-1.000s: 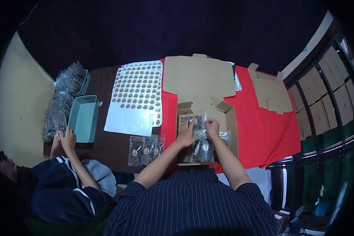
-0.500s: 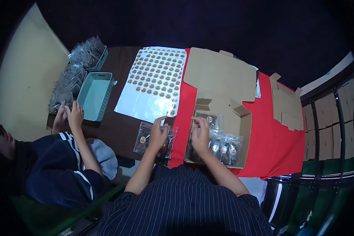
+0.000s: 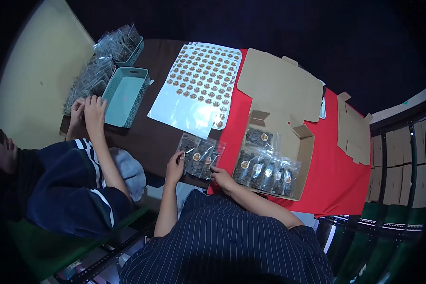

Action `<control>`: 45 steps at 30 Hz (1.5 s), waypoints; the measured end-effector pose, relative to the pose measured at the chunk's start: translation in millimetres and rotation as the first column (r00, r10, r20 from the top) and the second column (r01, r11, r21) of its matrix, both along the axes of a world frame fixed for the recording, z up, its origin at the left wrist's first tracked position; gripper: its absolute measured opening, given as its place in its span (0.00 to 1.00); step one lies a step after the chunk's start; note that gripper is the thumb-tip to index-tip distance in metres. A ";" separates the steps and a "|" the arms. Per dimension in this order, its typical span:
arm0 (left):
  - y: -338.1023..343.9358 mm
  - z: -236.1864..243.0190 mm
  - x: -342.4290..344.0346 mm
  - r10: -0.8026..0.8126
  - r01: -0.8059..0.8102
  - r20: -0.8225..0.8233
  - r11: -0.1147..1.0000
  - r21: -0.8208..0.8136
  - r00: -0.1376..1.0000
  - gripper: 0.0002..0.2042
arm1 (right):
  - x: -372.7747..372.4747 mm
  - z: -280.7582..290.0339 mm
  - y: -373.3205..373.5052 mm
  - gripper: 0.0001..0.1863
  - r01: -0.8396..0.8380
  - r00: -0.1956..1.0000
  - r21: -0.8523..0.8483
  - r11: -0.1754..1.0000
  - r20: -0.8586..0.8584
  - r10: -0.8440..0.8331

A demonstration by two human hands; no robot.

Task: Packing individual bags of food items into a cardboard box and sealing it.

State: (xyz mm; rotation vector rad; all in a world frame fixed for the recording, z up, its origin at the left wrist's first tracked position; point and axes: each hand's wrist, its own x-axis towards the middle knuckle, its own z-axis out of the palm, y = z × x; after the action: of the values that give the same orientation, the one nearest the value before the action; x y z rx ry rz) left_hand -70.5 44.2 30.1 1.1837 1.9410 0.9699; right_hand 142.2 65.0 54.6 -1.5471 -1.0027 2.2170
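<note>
Now both hands are down at the three loose bags [image 3: 197, 164]!

Head view, with the clock face centred on those bags. Big switch here: a second ago both hands were inside the open carton [image 3: 307, 163] at three o'clock; now they flank this overlapping trio, so attention has moved from the packed bags to the ones outside.

Left hand [image 3: 174, 171], eight o'clock: half closed, fingers bent at the outer bag's edge. Right hand [image 3: 224, 181], between four and five: loosely curled, fingertips at the opposite edge. Whether either has truly pinched the plastic, I can't tell.

Count them up! Three labels on the loose bags, lying on the brown table [image 3: 142, 142]. Six labels in the carton: five in the near row, one bag above. That carton sits on red cloth [image 3: 326, 175], and one flattened box [image 3: 352, 125] lies beyond it, also towards three.

Up at twelve, at least two sticker sheets [image 3: 180, 111], overlapping. Around ten, two green trays [image 3: 125, 94], a heap of clear packets [image 3: 87, 83] too tangled to count, and one co-worker's two hands [image 3: 95, 111] working beside them.
</note>
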 end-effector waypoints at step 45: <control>29.1 163.1 140.4 -0.479 0.331 0.559 0.876 0.350 0.677 0.27 | 76.6 157.4 13.7 0.26 0.294 0.952 0.686 0.666 -0.272 -0.141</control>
State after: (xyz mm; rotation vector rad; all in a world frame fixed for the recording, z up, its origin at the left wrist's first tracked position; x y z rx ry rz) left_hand 69.9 73.3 193.1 1.1420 0.9871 1.1625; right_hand 218.8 78.7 212.0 -0.9861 -1.3213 1.4685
